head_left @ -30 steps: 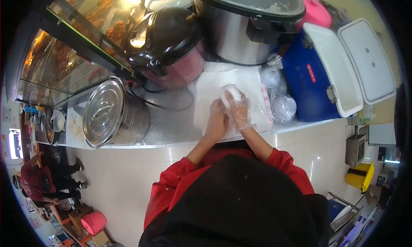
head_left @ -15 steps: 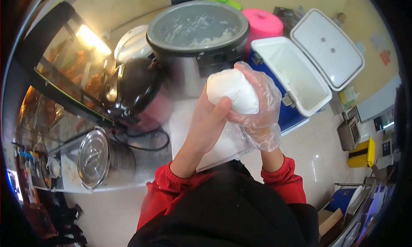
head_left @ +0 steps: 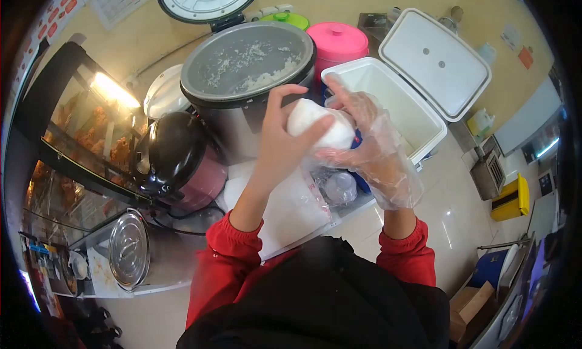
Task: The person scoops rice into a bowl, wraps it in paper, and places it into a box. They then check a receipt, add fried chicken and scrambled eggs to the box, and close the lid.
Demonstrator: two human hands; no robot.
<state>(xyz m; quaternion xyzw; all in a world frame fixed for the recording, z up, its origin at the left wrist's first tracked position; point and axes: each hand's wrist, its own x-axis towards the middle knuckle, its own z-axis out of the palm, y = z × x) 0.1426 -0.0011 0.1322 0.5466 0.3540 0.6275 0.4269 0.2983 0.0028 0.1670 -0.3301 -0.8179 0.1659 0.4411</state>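
A rounded white paper-wrapped bundle (head_left: 321, 123) is held up between my two hands, above the counter. My bare left hand (head_left: 282, 137) curls round its left side, thumb across the front and index finger arched over the top. My right hand (head_left: 379, 149), in a loose clear plastic glove, grips the right side and underside, with some fingers raised behind it. What the paper wraps is hidden. Behind my hands stands a large open rice cooker (head_left: 193, 76) with white rice stuck to its inner pot. White paper sheets (head_left: 285, 212) lie on the counter below.
To the right is an open cool box (head_left: 433, 128) beside a pink lidded container (head_left: 336, 43). A pink pot with black lid (head_left: 179, 149), a steel lidded pot (head_left: 128, 252) and a lit glass food cabinet (head_left: 91, 125) stand left. A clear plastic cup (head_left: 341, 187) lies near the sheets.
The view has shifted, showing more of the cooker's raised lid. My left fingers have spread and arched over the bundle, which has turned. My gloved fingers have partly lifted from it.
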